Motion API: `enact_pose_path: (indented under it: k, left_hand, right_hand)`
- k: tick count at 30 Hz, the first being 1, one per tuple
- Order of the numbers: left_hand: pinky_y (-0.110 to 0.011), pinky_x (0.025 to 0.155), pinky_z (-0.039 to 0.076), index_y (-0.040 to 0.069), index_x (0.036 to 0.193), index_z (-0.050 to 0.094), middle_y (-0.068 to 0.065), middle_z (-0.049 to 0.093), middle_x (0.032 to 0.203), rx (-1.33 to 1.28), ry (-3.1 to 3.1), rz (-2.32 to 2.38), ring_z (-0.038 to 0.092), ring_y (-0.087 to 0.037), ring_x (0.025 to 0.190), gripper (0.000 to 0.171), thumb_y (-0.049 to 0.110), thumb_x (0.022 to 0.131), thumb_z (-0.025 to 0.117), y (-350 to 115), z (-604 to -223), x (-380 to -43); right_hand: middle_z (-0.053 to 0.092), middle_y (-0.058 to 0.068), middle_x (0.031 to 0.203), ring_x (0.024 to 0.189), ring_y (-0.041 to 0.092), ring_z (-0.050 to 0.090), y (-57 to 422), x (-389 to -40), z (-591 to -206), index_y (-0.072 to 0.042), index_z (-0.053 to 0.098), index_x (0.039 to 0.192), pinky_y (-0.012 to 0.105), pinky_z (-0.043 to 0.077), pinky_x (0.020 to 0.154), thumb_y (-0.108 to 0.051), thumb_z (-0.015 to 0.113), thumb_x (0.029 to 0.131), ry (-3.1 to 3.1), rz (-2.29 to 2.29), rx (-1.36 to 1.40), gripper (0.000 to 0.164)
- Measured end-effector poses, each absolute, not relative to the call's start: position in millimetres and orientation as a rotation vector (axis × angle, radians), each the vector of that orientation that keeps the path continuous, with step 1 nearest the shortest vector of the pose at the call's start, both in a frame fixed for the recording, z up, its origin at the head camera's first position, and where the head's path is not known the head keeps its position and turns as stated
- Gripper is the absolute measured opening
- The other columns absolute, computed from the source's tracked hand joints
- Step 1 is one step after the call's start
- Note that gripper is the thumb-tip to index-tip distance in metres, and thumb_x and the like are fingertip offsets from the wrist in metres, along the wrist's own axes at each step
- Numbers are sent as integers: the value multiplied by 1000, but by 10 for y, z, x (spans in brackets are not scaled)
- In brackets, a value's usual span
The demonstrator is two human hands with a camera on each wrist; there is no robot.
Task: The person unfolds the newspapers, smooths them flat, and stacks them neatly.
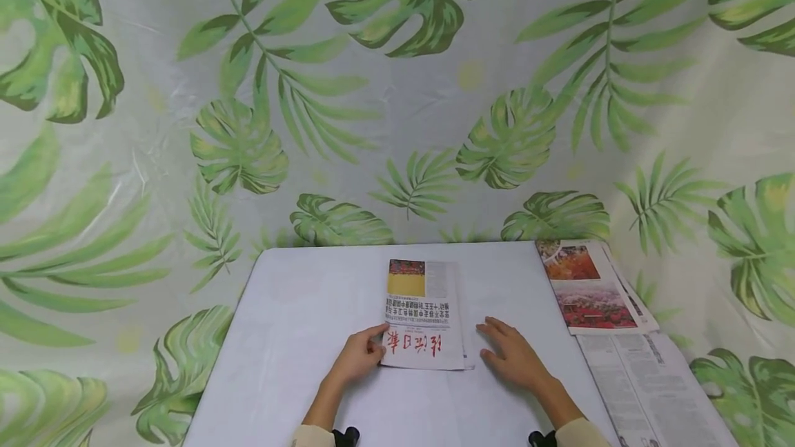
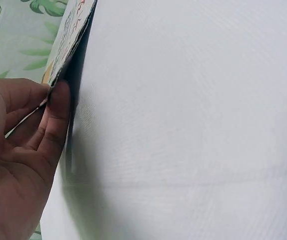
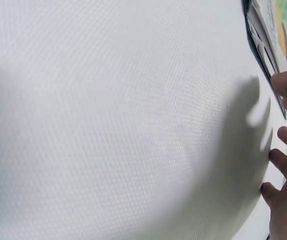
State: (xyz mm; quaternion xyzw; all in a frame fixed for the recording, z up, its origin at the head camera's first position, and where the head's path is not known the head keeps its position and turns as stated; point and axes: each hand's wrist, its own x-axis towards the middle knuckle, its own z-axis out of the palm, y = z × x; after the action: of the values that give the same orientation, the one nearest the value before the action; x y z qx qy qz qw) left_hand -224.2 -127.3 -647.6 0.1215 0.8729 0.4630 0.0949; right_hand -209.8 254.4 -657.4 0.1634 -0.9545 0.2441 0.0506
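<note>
A folded newspaper (image 1: 425, 316) with a red title and a yellow picture lies on the white table, its title nearest the person. The left hand (image 1: 358, 357) pinches its left edge between thumb and fingers; in the left wrist view that hand (image 2: 28, 145) has the paper's edge (image 2: 73, 45) between thumb and fingertips, fingers beneath it. Apart from the newspaper, to its right, the right hand (image 1: 514, 357) is spread low over the table and holds nothing. The right wrist view shows those spread fingers (image 3: 283, 162) beside the paper's layered edge (image 3: 263, 40).
On the right side of the white table (image 1: 310, 295) lie more newspapers: one with red flower pictures (image 1: 593, 295) and a grey printed sheet (image 1: 652, 385) that reaches toward the front. A leaf-patterned sheet (image 1: 422, 116) hangs behind the table.
</note>
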Motion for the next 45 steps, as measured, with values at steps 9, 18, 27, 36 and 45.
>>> enact_pose_path:
  k: [9, 18, 27, 36, 45]
  left_hand:
    - [-22, 51, 43, 8, 133, 67, 4, 57, 71, 323, 2660, 1368, 50, -6, 58, 40, 7, 93, 70, -1249, -6512, -2197]
    - [-21, 56, 47, 7, 126, 71, -3, 65, 94, 269, 2740, 1329, 55, -6, 66, 37, 7, 89, 75, -1243, -6517, -2168]
    - [-23, 69, 48, 9, 120, 71, -2, 66, 104, 242, 2909, 1208, 54, -10, 81, 42, 5, 79, 81, -1136, -6415, -2185]
    - [-42, 93, 55, 12, 115, 73, -1, 69, 104, 309, 2995, 1119, 64, -18, 99, 41, 5, 75, 81, -929, -6369, -2233]
    - [-27, 76, 52, 11, 111, 75, -1, 70, 100, 459, 2925, 1147, 57, -9, 85, 30, 10, 82, 79, -677, -6407, -2267]
  right_hand:
    - [54, 17, 151, 144, 43, 44, 2532, -2074, -6646, -18, 65, 138, 68, 30, 117, -34, 72, 93, -2951, 652, 505, 49]
    - [51, 15, 155, 149, 44, 38, 2468, -2050, -6643, -21, 64, 141, 68, 24, 120, -37, 72, 94, -3001, 654, 490, 50]
    - [48, 15, 157, 151, 43, 34, 2412, -2028, -6632, -19, 64, 141, 68, 19, 122, -41, 68, 97, -2996, 686, 467, 49]
    - [51, 16, 155, 149, 44, 38, 2419, -2028, -6669, -17, 64, 141, 70, 22, 120, -36, 69, 97, -2923, 675, 455, 48]
    - [51, 17, 155, 148, 45, 39, 2400, -2027, -6687, -17, 63, 142, 71, 23, 119, -36, 70, 96, -2914, 670, 470, 50]
